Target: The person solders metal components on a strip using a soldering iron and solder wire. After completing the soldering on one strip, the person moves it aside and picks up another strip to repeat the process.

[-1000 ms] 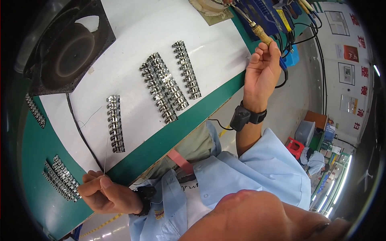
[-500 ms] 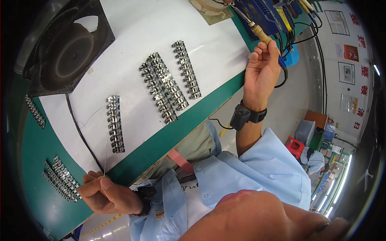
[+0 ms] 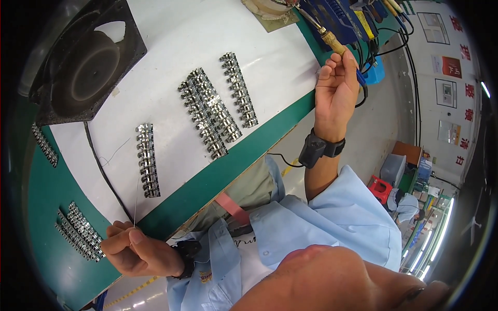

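Between the thumb and finger of my left hand [image 3: 140, 251] is a thin solder wire [image 3: 136, 207], pointing up toward a strip of shiny metal parts on small boards [image 3: 147, 160]. My right hand [image 3: 337, 96] grips a soldering iron [image 3: 332, 41] by its handle, off the right edge of the bench. The iron's tip end reaches toward a round pot-like holder [image 3: 272, 8] at the far side. Several similar strips [image 3: 210, 111] lie on the white sheet between my hands. At the left, more strips [image 3: 80, 230] rest on the green mat beside my left hand.
A dark square fan [image 3: 91, 62] stands at the far left, its black cable [image 3: 104, 171] running toward my left hand. A blue soldering station [image 3: 337, 18] with cables sits at the far right. White paper [image 3: 171, 36] covers much of the green bench mat [image 3: 46, 181]. Another person [image 3: 407, 207] is in the background.
My right hand and the soldering iron have shifted very slightly left. The left hand with the solder wire and the strips stay as they were.
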Demonstrator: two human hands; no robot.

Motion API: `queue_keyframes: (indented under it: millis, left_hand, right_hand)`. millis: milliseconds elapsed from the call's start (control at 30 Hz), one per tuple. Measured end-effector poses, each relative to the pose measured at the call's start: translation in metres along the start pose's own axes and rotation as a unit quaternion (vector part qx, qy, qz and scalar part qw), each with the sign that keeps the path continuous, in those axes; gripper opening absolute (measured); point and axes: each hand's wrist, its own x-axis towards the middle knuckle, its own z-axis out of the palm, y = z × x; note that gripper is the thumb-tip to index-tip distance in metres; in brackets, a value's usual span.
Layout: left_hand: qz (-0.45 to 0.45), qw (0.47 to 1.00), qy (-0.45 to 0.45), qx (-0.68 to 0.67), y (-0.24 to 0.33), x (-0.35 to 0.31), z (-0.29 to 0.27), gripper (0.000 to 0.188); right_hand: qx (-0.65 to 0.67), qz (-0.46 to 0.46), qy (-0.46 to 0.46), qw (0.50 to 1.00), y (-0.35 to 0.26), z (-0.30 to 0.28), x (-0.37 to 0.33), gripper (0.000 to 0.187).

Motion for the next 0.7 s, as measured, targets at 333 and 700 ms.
queue_keyframes:
  millis: [333,700]
  left_hand:
    - [0.006,1.0,0.002,0.009,0.001,0.001,0.002,0.029]
    - [-0.006,1.0,0.004,0.002,0.0,-0.001,0.001,0.023]
  right_hand:
    - [0.037,0.046,-0.028,0.998,-0.007,-0.006,0.002,0.026]
    - [0.091,0.142,-0.039,0.985,-0.015,-0.011,0.009,0.027]
